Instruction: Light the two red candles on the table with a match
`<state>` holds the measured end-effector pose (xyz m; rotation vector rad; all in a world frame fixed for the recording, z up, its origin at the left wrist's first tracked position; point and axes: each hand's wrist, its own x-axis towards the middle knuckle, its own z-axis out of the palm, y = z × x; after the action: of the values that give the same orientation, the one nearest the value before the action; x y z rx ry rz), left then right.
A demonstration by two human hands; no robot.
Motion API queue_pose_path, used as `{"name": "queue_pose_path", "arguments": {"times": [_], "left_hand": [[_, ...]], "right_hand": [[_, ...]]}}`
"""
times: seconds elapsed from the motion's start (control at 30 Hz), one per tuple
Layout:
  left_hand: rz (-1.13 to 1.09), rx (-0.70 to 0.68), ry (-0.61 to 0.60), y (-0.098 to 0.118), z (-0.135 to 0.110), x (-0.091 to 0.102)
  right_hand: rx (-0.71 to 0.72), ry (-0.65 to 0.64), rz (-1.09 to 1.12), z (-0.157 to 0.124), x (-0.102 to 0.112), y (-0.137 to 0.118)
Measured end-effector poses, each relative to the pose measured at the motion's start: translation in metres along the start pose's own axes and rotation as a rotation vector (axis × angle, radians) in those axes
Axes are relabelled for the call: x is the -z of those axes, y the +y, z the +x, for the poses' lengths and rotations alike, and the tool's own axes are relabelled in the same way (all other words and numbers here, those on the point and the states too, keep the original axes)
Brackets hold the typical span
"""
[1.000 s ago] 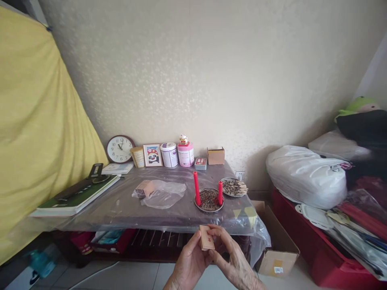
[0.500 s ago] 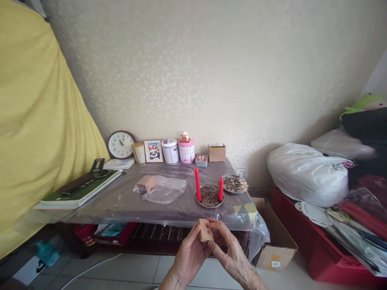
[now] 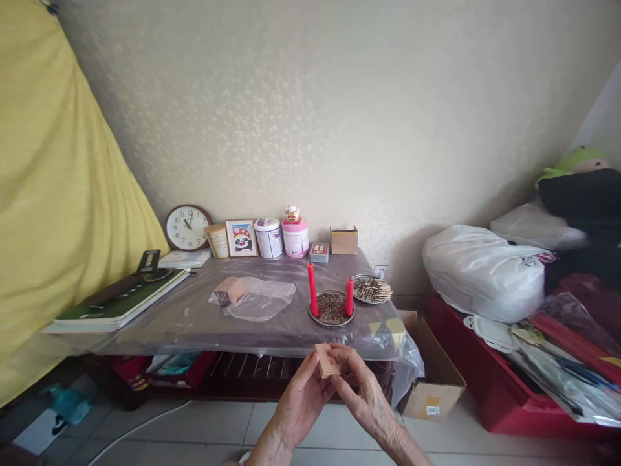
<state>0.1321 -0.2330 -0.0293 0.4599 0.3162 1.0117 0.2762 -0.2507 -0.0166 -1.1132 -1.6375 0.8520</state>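
Head view, nearest first: the left hand and right hand meet low in the middle, over the tiled floor and just short of the front edge of the bench. Between them sits a small box, tan, flat and oblong, with a reddish mark on its upper face. It is tilted, with one short end raised toward the bench. The left grip is clamped on its left side, and the right grip pinches its near right end, fingers curled together.

A clear plastic sheet drapes over the bench's front edge and hangs loose at the right corner, where a cardboard carton stands on the floor just beside it. Almost straight beyond the box, a dish holds two upright red candles near the front edge. A second dish of sticks lies just behind on the right. To the left is a crumpled clear bag, with bare bench in front of it. Stacked books fill the left end. A clock and tins line the wall.
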Motion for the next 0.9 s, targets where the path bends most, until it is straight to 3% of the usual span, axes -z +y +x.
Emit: {"name": "queue_pose_path", "arguments": {"times": [0.23, 0.9], "left_hand": [[0.007, 0.001, 0.013, -0.0011, -0.0008, 0.0000], [0.050, -0.016, -0.018, -0.0019, -0.0014, 0.0002]], "right_hand": [[-0.109, 0.022, 0.060, -0.0030, -0.0038, -0.0032], [-0.135, 0.066, 0.073, -0.0040, -0.0085, -0.0064]]}}
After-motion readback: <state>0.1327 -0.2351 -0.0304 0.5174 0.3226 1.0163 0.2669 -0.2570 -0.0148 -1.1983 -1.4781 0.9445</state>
